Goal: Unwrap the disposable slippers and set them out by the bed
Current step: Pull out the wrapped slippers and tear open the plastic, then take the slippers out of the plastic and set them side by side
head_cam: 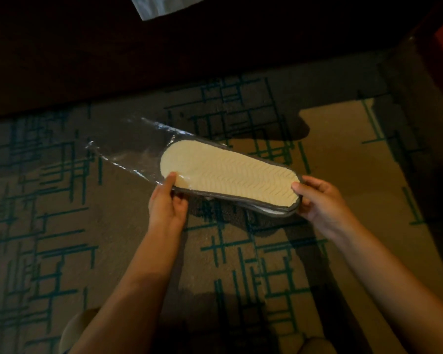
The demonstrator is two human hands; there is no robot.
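The disposable slippers (228, 175) are held flat above the carpet, pale ribbed sole facing up, grey edging around it. A second slipper lies stacked underneath, only its rim showing. A clear plastic wrapper (136, 149) covers the left end and trails off empty to the upper left. My left hand (168, 204) pinches the left end through the wrapper, thumb on the sole. My right hand (322, 200) grips the bare right end, which sticks out of the wrapper.
Patterned beige carpet (62, 226) with teal lines covers the floor. A dark bed base (113, 60) runs across the top, with a white sheet corner (159, 5) at the top edge. A dark piece of furniture (440, 72) stands at the right.
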